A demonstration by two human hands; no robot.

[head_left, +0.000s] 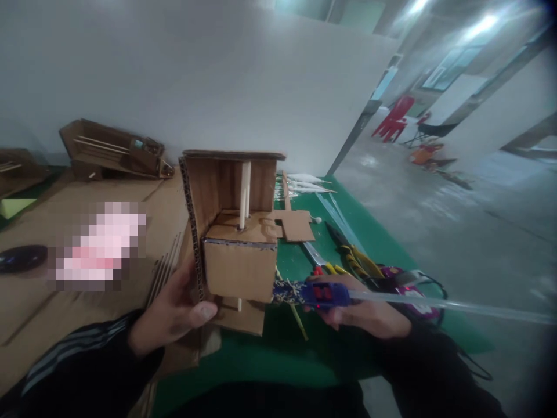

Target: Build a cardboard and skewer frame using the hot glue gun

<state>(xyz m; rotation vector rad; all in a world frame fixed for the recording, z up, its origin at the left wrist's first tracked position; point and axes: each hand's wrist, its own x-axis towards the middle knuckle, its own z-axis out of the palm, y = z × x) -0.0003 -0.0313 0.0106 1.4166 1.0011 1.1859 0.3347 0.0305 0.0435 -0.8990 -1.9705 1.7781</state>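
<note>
My left hand [172, 316] grips the lower left side of a cardboard box model [240, 270], its thumb in front and its other fingers behind the wall. Inside the model, pale wooden sticks [245, 194] stand upright through a cardboard block. My right hand [369, 313] is closed round a blue hot glue gun [328, 295], with a long clear glue stick [435, 303] running out of its rear to the right. The glue gun's front end points at the model's right side; whether its tip touches is hidden.
Pliers [352, 252], scissors [313, 255], a cardboard piece [298, 225] and clear glue sticks [342, 217] lie on the green table [270, 363]. Another cardboard model [113, 148] stands at the back left. A dark mouse-like object [21, 258] and thin sticks [165, 270] are on the left.
</note>
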